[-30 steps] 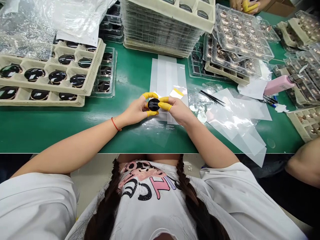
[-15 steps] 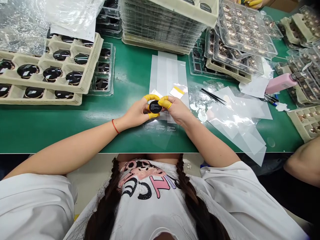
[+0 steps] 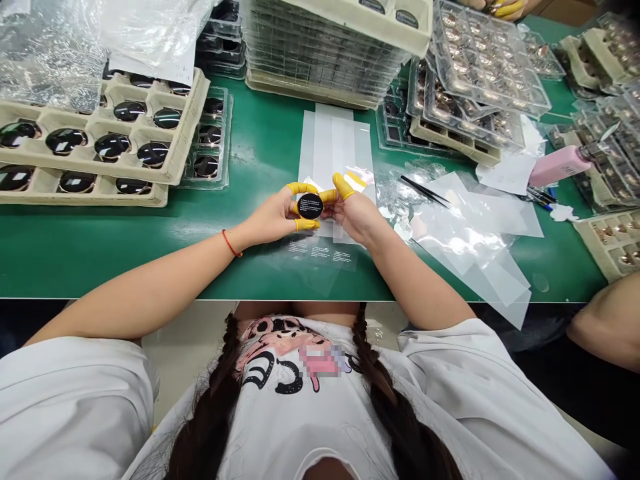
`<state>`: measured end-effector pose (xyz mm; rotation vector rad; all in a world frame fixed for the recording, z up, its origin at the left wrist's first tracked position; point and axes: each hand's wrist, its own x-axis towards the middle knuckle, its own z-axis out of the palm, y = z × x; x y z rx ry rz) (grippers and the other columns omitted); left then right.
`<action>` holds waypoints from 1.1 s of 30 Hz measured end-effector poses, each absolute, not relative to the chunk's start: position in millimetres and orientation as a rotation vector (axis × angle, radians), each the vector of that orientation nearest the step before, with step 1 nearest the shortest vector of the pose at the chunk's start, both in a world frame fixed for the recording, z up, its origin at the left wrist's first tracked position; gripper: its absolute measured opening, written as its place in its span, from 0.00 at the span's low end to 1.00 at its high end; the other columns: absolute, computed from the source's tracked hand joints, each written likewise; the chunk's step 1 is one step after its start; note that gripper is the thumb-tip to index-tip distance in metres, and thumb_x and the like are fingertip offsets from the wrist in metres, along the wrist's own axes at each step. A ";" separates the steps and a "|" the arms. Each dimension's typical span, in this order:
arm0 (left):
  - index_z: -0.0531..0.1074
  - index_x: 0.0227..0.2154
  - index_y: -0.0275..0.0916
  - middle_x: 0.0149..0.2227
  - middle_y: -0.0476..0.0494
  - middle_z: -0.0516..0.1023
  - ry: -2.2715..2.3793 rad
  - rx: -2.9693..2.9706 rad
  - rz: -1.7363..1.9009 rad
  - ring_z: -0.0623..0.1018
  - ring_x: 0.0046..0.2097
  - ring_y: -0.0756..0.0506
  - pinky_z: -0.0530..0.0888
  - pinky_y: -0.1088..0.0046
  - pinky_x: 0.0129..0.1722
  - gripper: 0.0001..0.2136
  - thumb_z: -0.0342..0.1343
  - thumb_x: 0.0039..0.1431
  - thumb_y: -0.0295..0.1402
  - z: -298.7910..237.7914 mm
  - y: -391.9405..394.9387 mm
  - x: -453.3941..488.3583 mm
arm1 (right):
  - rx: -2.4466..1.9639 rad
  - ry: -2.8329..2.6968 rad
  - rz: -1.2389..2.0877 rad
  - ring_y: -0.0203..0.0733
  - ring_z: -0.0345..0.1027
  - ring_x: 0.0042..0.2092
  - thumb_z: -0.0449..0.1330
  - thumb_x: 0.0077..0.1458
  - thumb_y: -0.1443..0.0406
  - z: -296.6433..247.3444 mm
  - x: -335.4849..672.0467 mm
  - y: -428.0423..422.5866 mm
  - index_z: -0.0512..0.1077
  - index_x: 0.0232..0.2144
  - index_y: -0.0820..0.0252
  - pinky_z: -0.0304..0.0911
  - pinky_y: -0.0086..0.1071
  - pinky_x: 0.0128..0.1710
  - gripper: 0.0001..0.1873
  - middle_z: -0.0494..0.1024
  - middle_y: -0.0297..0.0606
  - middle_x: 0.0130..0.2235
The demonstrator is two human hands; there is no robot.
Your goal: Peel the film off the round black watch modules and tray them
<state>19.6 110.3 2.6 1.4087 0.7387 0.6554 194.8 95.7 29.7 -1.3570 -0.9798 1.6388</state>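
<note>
Between the yellow-covered fingertips of my left hand [image 3: 273, 217], a round black disc [image 3: 310, 207] with small white printed text is gripped by its edge, its text side up. My right hand [image 3: 359, 215] is close at the disc's right edge. Its thumb is raised away from the disc, and its covered index finger points at the rim; whether it touches I cannot tell. Below both hands lies a clear sheet [image 3: 323, 252] printed with white text blocks. Translucent paper strips [image 3: 335, 133] lie under and beyond the hands, with a small yellow-and-white piece [image 3: 356, 180] on them.
Left, cream trays [image 3: 173, 170] hold dark glossy round pieces. A tall stack of clear trays [image 3: 320, 60] stands ahead. Tweezers [image 3: 425, 191], loose film sheets [image 3: 475, 247] and a pink bottle [image 3: 560, 165] lie to the right. Another person's gloved hand [image 3: 507, 8] shows at the top right.
My right thumb has lifted off the disc's face and now points up, uncovering more of the printed text. My left hand keeps its grip. The view has shifted slightly.
</note>
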 end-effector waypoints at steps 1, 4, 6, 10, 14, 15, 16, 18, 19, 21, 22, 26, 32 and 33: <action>0.60 0.51 0.38 0.31 0.53 0.79 0.741 1.403 0.657 0.82 0.36 0.48 0.78 0.70 0.40 0.30 0.66 0.46 0.26 3.2 110.0 19.7 | -1.360 -0.982 1.639 0.36 0.66 0.31 0.52 0.51 0.35 29.9 195.8 95.8 0.69 0.19 0.60 0.61 0.29 0.34 0.34 0.73 0.38 0.24; 0.59 0.52 0.38 0.31 0.53 0.79 0.731 1.378 0.658 0.83 0.35 0.47 0.79 0.68 0.41 0.30 0.66 0.46 0.26 3.1 109.7 19.3 | -1.355 -0.964 1.645 0.35 0.66 0.30 0.52 0.51 0.36 30.0 198.8 96.9 0.69 0.19 0.60 0.62 0.29 0.34 0.34 0.74 0.38 0.25; 0.58 0.52 0.38 0.32 0.52 0.79 0.714 1.358 0.660 0.82 0.35 0.48 0.79 0.69 0.41 0.31 0.66 0.46 0.26 1.3 110.2 19.0 | -1.333 -0.963 1.655 0.34 0.65 0.30 0.55 0.50 0.37 28.6 200.4 97.8 0.69 0.20 0.60 0.62 0.28 0.33 0.33 0.74 0.37 0.25; 0.58 0.55 0.39 0.35 0.50 0.79 0.693 1.364 0.666 0.81 0.35 0.49 0.77 0.74 0.36 0.32 0.66 0.47 0.28 -2.1 110.0 18.6 | -1.317 -1.048 1.621 0.32 0.64 0.29 0.66 0.44 0.45 24.3 198.1 93.3 0.71 0.24 0.60 0.61 0.28 0.33 0.24 0.72 0.32 0.25; 0.56 0.58 0.41 0.35 0.50 0.79 0.675 1.324 0.641 0.80 0.33 0.50 0.76 0.76 0.33 0.35 0.66 0.49 0.32 2.2 105.7 16.5 | -1.314 -1.186 1.550 0.33 0.67 0.33 0.71 0.40 0.54 37.9 196.1 90.0 0.72 0.27 0.58 0.63 0.30 0.38 0.17 0.75 0.32 0.30; 0.55 0.59 0.41 0.34 0.49 0.80 0.676 1.302 0.622 0.81 0.35 0.49 0.76 0.74 0.36 0.35 0.65 0.50 0.33 4.4 104.9 15.1 | -1.305 -1.209 1.534 0.35 0.68 0.34 0.70 0.42 0.54 46.9 199.0 94.3 0.72 0.27 0.58 0.64 0.32 0.39 0.16 0.76 0.32 0.31; 0.54 0.59 0.40 0.32 0.49 0.80 0.677 1.284 0.605 0.81 0.35 0.48 0.76 0.72 0.38 0.34 0.64 0.52 0.34 6.7 104.4 13.5 | -1.296 -1.226 1.491 0.36 0.69 0.34 0.69 0.43 0.54 58.5 203.9 102.0 0.72 0.29 0.58 0.64 0.33 0.39 0.16 0.76 0.33 0.31; 0.55 0.58 0.37 0.29 0.50 0.79 0.708 1.251 0.608 0.82 0.37 0.47 0.76 0.71 0.40 0.32 0.63 0.54 0.35 11.7 104.7 9.3 | -1.268 -1.268 1.318 0.35 0.68 0.33 0.68 0.45 0.57 89.2 218.2 128.6 0.72 0.33 0.58 0.63 0.33 0.37 0.15 0.76 0.33 0.32; 0.56 0.58 0.37 0.29 0.49 0.80 0.723 1.250 0.612 0.82 0.38 0.46 0.75 0.70 0.41 0.30 0.62 0.55 0.36 14.0 105.4 7.2 | -1.251 -1.288 1.189 0.34 0.66 0.32 0.68 0.45 0.59 107.4 226.3 147.4 0.72 0.35 0.58 0.62 0.32 0.35 0.15 0.75 0.32 0.32; 0.60 0.55 0.36 0.30 0.47 0.80 0.764 1.246 0.623 0.82 0.40 0.45 0.75 0.68 0.43 0.27 0.61 0.55 0.37 17.5 107.7 3.3 | -1.238 -1.352 0.940 0.31 0.63 0.31 0.65 0.51 0.64 145.2 239.5 194.2 0.71 0.37 0.59 0.58 0.30 0.33 0.10 0.74 0.32 0.34; 0.62 0.54 0.37 0.31 0.46 0.81 0.781 1.244 0.624 0.82 0.40 0.45 0.75 0.68 0.44 0.25 0.61 0.56 0.37 18.5 109.3 1.7 | -1.254 -1.379 0.837 0.30 0.61 0.31 0.62 0.54 0.66 162.7 242.8 221.1 0.70 0.37 0.59 0.57 0.29 0.32 0.07 0.73 0.32 0.34; 0.65 0.51 0.37 0.34 0.44 0.82 0.824 1.220 0.607 0.82 0.42 0.44 0.74 0.66 0.47 0.22 0.60 0.56 0.39 17.2 117.6 -1.0 | -1.389 -1.418 0.585 0.27 0.55 0.32 0.57 0.59 0.72 205.9 228.1 337.5 0.65 0.36 0.60 0.56 0.27 0.38 0.04 0.67 0.28 0.33; 0.67 0.48 0.38 0.33 0.44 0.82 0.851 1.128 0.634 0.82 0.41 0.44 0.74 0.66 0.46 0.19 0.60 0.56 0.39 11.7 125.1 -0.4 | -1.594 -1.578 0.251 0.30 0.55 0.39 0.57 0.61 0.69 191.7 166.2 468.8 0.63 0.35 0.61 0.54 0.30 0.51 0.04 0.70 0.31 0.38; 0.67 0.48 0.38 0.32 0.44 0.82 0.848 1.124 0.626 0.82 0.41 0.44 0.74 0.66 0.45 0.18 0.61 0.56 0.39 10.6 125.2 0.0 | -1.590 -1.599 0.254 0.30 0.56 0.40 0.57 0.61 0.70 185.9 156.9 480.8 0.64 0.36 0.62 0.54 0.32 0.53 0.03 0.71 0.32 0.39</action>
